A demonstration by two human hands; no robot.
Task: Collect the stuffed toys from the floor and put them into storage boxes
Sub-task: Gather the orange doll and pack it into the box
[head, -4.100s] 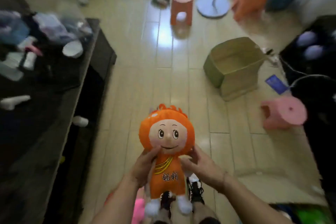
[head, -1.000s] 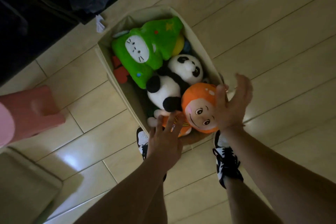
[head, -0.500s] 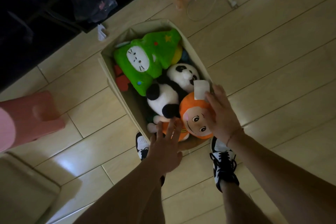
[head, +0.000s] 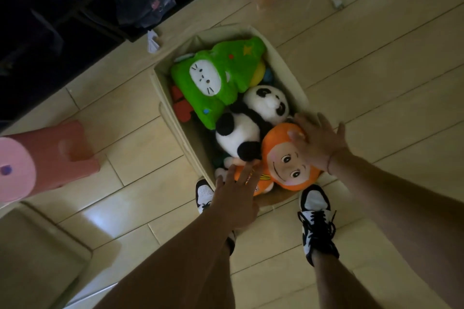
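The right hand point(head: 319, 143) lies flat with its fingers spread and straight, the palm resting against the right side of the orange doll's point(head: 283, 158) head. The left hand point(head: 236, 198) is also spread, fingers straight and pointing far, with the fingertips point(head: 247, 170) over the doll's orange body at the near end of the storage box point(head: 288, 63); neither hand grips anything. The orange doll lies face up in the near right corner of the box, its head against the box's near wall. Just beyond it, touching its head, is a black and white panda toy point(head: 251, 123), and beyond that a green plush point(head: 218, 80) with a white face fills the far half of the box. A red toy point(head: 182, 105) shows beside the green plush along the left wall. The box stands on a pale wood floor point(head: 376, 70). Two black and white shoes point(head: 315, 221) stand at the box's near end, one on each side. To the left, well apart from the box, a pink stool point(head: 45, 158) lies on its side. Dark furniture point(head: 62, 32) fills the far left corner.
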